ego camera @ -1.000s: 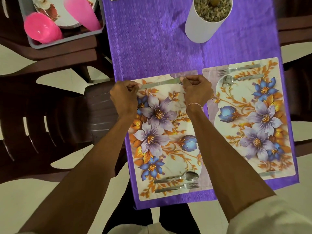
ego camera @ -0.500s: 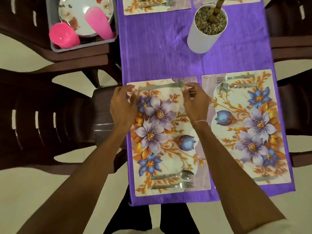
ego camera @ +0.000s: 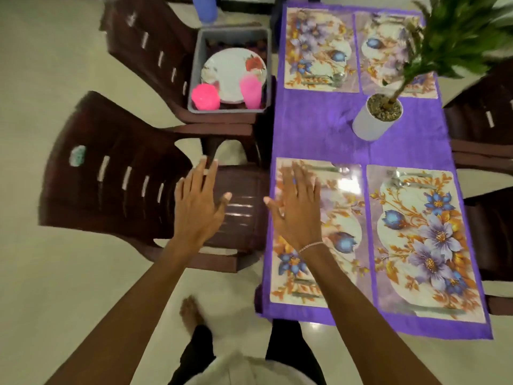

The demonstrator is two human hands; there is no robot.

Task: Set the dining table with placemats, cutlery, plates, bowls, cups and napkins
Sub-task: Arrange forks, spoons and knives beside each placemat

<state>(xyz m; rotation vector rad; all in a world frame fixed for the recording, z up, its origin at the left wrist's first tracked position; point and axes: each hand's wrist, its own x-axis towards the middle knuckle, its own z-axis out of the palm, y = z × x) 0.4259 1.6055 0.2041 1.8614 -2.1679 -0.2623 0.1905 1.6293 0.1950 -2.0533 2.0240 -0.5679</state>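
4 purple-and-orange floral placemats (ego camera: 347,207) cover the table (ego camera: 319,129); 1 plate (ego camera: 230,73) and 2 pink cups (ego camera: 205,97) sit in a grey tub (ego camera: 194,65) alongside. Grip released, the left hand (ego camera: 198,207) and right hand (ego camera: 297,212) hover empty.

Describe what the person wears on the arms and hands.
Both arms are bare, with no sleeves in view. The right hand has a thin, pale chain bracelet at its wrist. The left hand and its wrist wear nothing. No gloves.
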